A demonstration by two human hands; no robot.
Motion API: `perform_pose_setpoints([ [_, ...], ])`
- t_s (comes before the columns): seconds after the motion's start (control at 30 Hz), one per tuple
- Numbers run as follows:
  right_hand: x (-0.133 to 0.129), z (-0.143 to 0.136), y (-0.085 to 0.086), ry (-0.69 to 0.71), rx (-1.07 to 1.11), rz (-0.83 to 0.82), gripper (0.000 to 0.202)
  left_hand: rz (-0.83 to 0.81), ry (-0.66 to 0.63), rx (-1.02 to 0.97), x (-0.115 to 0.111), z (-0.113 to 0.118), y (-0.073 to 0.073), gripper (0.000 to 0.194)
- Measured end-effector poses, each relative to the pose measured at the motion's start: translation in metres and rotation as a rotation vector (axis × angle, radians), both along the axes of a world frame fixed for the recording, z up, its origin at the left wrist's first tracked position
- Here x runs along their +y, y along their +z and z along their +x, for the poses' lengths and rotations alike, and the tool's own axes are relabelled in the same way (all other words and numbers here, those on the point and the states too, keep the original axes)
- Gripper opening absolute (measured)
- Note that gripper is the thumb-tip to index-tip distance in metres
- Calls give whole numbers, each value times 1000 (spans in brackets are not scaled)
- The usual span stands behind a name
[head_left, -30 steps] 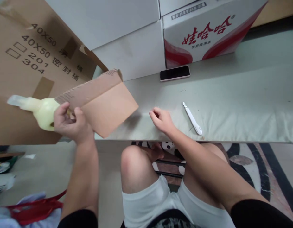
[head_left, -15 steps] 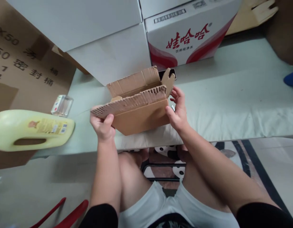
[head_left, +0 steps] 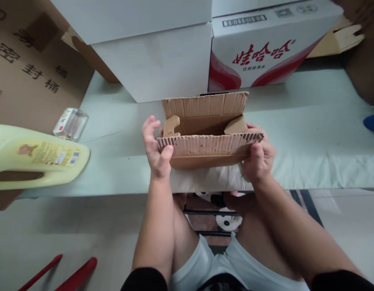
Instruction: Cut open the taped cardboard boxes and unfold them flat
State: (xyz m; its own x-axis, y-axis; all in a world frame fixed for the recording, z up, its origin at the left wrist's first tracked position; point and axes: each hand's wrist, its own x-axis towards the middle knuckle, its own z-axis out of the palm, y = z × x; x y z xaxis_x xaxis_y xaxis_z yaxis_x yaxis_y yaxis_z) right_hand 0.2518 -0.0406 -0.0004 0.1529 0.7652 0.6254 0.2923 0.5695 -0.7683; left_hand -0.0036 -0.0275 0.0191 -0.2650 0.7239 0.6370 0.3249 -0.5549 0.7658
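Note:
A small brown cardboard box [head_left: 205, 161] is between my hands at the front of the cloth-covered surface. Its top is open: the long back flap stands up, the ridged front flap leans towards me, and short end flaps fold inward. At the box's left end, my left hand [head_left: 158, 151] has its thumb on the front flap's corner, with some fingers raised and spread beside it. My right hand [head_left: 261, 155] grips the right end, thumb on the front flap and fingers curled behind. The box's underside is hidden.
White cartons [head_left: 156, 60] and a red-and-white carton [head_left: 262, 60] stand behind the box. To the left are a yellow jug [head_left: 62, 165], a clear plastic container [head_left: 71, 123] and a big brown carton [head_left: 53, 32]. A blue object [head_left: 373, 122] lies at the right edge.
The cardboard box has turned nearly level and tipped so its open top faces me. The left hand's fingers have lifted and spread; the right hand has closed round the front flap's corner.

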Motion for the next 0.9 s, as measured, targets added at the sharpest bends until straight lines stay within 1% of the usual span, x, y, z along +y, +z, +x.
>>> perform_pose_setpoints([
  [0.03,-1,0,-2,5,18,-18,32,-53,-42,-15,1,-2,0,65],
  [0.07,-2,0,-4,3,37,-42,25,-116,-110,-39,2,-4,0,73],
  [0.1,-3,-1,-5,-5,56,-66,24,-181,-185,-64,3,-6,0,78],
  [0.17,-2,-4,-7,-15,73,-111,40,-275,-294,-99,4,-8,1,82],
  [0.23,0,-7,-9,2,73,-136,52,-297,-326,-103,5,-9,1,79],
  [0.33,3,-8,-12,49,89,-112,54,-288,-309,-63,4,-10,0,63],
  [0.4,4,-7,-14,77,96,-109,54,-270,-297,-31,4,-9,-1,47],
  [0.5,4,-5,-15,79,90,-144,56,-247,-263,-11,3,-6,1,22],
  [0.53,4,-4,-14,71,81,-150,54,-243,-245,-18,4,-4,2,18],
  [0.63,2,-1,-9,31,47,-130,39,-260,-214,-51,4,1,5,20],
  [0.7,2,0,-5,14,29,-121,34,-293,-216,-67,2,3,6,15],
  [0.77,2,0,-2,13,25,-116,33,-335,-214,-82,0,3,5,10],
  [0.83,2,-1,-2,31,25,-113,33,-349,-195,-96,-2,1,3,10],
  [0.9,4,-2,-7,53,65,-105,41,-345,-189,-87,-2,-2,-1,9],
])
